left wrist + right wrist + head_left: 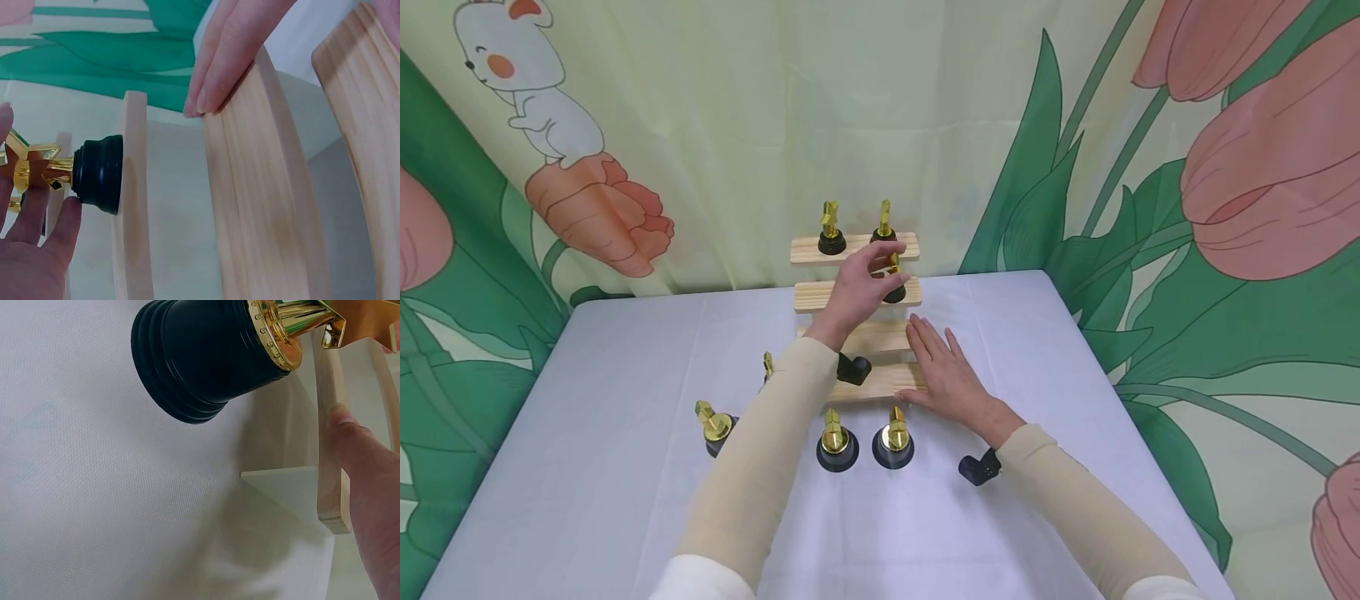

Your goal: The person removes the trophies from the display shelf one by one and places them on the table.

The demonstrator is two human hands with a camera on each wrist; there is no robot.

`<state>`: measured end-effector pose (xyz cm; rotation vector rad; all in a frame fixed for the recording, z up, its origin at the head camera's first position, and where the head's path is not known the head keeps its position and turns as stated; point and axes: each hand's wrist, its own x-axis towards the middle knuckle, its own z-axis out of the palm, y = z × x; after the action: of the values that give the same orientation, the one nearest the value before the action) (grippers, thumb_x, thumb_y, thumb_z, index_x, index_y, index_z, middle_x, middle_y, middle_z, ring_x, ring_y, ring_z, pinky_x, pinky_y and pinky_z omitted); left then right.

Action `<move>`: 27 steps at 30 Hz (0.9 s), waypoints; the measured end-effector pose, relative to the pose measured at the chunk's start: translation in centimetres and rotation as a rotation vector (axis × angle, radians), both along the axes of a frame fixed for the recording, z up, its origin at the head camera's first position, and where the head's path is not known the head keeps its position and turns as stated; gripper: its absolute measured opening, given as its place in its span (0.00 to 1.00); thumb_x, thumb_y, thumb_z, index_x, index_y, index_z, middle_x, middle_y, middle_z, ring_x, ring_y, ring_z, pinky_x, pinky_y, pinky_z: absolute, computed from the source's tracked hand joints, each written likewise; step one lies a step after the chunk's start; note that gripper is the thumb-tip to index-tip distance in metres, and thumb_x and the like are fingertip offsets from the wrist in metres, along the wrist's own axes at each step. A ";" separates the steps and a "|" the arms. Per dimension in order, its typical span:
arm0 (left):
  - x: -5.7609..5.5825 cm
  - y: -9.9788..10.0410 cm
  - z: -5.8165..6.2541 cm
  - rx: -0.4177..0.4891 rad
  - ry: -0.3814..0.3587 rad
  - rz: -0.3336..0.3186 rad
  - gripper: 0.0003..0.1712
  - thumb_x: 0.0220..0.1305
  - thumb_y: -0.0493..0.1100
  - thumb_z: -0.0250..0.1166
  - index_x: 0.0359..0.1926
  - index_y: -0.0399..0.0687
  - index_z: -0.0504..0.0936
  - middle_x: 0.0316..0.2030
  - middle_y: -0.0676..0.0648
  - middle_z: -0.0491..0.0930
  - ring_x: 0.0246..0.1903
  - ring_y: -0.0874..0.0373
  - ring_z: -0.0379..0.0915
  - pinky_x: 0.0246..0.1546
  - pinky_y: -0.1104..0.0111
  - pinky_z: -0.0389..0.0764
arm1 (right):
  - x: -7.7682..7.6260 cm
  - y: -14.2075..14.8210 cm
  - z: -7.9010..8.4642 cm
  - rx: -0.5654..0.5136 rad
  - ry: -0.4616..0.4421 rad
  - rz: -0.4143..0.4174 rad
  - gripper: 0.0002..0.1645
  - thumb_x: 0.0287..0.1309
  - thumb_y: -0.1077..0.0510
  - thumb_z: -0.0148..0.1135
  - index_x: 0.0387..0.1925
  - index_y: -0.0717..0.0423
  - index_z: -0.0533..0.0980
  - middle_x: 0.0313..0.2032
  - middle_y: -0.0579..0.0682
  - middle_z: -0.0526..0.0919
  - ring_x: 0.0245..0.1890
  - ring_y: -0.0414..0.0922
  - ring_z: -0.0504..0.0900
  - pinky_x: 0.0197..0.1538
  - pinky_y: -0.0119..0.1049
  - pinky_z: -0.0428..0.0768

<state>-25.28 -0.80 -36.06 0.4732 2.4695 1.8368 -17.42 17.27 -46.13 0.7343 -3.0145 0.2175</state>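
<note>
The left hand (860, 285) pinches a star trophy (99, 175) upright at the right end of the second-farthest shelf (815, 297), while the right hand (951, 380), fingers straight, touches two nearer shelves (886, 381), apparently to steady them

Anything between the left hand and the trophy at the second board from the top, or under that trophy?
Nothing visible. The left hand has its fingers around the trophy, which appears to sit directly on the wooden board.
</note>
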 end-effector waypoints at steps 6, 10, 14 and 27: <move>0.1 -0.1 -0.1 -0.013 0.019 0.015 0.24 0.64 0.41 0.68 0.61 0.53 0.77 0.60 0.51 0.78 0.61 0.56 0.75 0.62 0.64 0.78 | 0.0 -0.1 0.1 0.008 0.008 -0.001 0.69 0.53 0.28 0.65 0.78 0.61 0.42 0.79 0.56 0.40 0.80 0.53 0.42 0.79 0.59 0.46; 0.2 -0.3 0.0 0.006 0.025 -0.010 0.23 0.64 0.41 0.68 0.61 0.53 0.77 0.59 0.48 0.79 0.60 0.55 0.76 0.61 0.65 0.79 | 0.0 -0.1 0.0 0.010 0.003 -0.005 0.69 0.53 0.28 0.65 0.78 0.60 0.41 0.79 0.56 0.39 0.80 0.53 0.42 0.79 0.58 0.45; 0.3 -0.5 0.1 0.021 0.022 -0.036 0.23 0.64 0.41 0.68 0.60 0.51 0.77 0.57 0.47 0.80 0.60 0.55 0.76 0.61 0.65 0.79 | 0.0 -0.1 -0.1 0.007 0.001 -0.002 0.69 0.53 0.28 0.65 0.78 0.60 0.41 0.79 0.56 0.39 0.80 0.53 0.42 0.79 0.58 0.44; 1.0 -2.5 1.0 -0.008 0.003 -0.099 0.22 0.64 0.43 0.69 0.59 0.51 0.79 0.57 0.50 0.79 0.60 0.55 0.76 0.60 0.63 0.80 | 0.0 -0.1 0.0 0.002 -0.002 -0.004 0.69 0.53 0.29 0.65 0.78 0.60 0.40 0.79 0.56 0.39 0.80 0.53 0.42 0.79 0.58 0.45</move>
<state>-24.31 -3.35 -35.03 0.5866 2.4080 1.7894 -17.45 17.16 -46.16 0.7291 -3.0176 0.2159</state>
